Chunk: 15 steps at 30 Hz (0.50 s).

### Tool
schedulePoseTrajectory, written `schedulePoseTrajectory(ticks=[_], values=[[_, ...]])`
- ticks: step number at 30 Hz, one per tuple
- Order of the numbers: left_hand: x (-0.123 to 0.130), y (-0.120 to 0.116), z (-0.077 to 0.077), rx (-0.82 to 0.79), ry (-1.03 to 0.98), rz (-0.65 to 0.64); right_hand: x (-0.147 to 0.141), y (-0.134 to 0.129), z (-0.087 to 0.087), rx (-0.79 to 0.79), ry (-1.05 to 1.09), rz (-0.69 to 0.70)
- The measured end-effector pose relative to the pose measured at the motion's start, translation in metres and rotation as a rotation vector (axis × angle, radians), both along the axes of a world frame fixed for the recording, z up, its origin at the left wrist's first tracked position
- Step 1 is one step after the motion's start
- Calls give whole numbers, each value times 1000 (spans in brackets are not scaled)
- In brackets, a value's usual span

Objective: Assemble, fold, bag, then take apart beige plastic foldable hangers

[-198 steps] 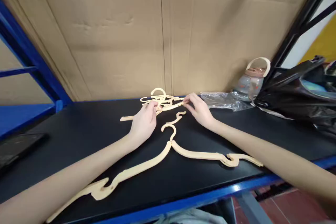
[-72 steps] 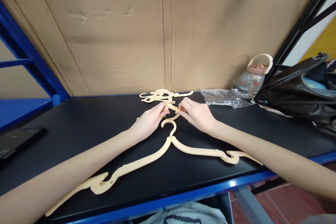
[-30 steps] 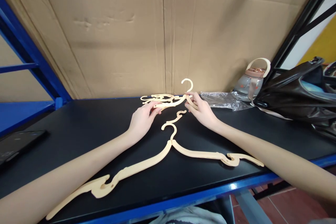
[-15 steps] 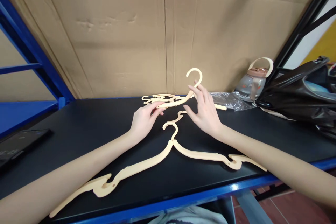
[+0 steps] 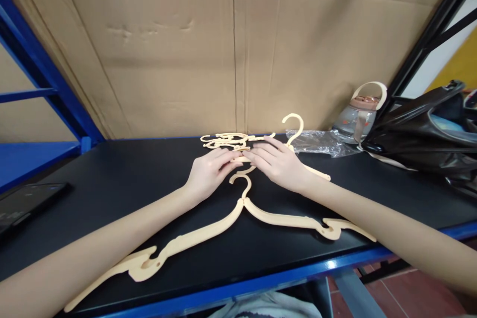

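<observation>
Near the shelf's front lies an unfolded cream hanger (image 5: 208, 232), its hook toward the back. Beyond it, both hands meet at a second cream hanger (image 5: 297, 129), whose hook stands up to the right of the fingers. My left hand (image 5: 206, 174) pinches the left end of this hanger between thumb and fingers. My right hand (image 5: 278, 163) is closed over its middle, fingertips touching those of my left hand, and hides much of it. One arm of the hanger sticks out under my right wrist. Several folded cream hangers (image 5: 227, 140) lie just behind my hands.
A clear plastic wrapper (image 5: 320, 143) and a bottle (image 5: 357, 118) with a handle are at the back right, beside a black bag (image 5: 421, 129). A phone (image 5: 32, 203) lies at the left. Cardboard (image 5: 167, 59) stands behind the black shelf (image 5: 122, 174).
The held hanger has been lowered, and its hook has moved right and down. My right hand has moved left and down from near the hook, and its fingers have closed over the hanger beside my left hand.
</observation>
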State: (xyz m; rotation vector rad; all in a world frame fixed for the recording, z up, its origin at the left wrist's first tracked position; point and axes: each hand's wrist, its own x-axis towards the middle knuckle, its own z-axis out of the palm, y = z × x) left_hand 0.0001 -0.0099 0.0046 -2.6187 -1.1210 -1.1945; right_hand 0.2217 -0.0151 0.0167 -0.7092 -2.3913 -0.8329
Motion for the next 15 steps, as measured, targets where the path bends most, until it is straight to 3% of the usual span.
schedulePoseTrajectory(ticks=[3, 8, 15], values=[[0, 6, -1, -77, 64, 74, 1, 6, -2, -49, -16, -46], [-9, 23, -5, -249, 97, 306, 14, 20, -5, -23, -16, -201], [-16, 30, -4, -309, 12, 302, 20, 30, -11, -111, 25, -339]])
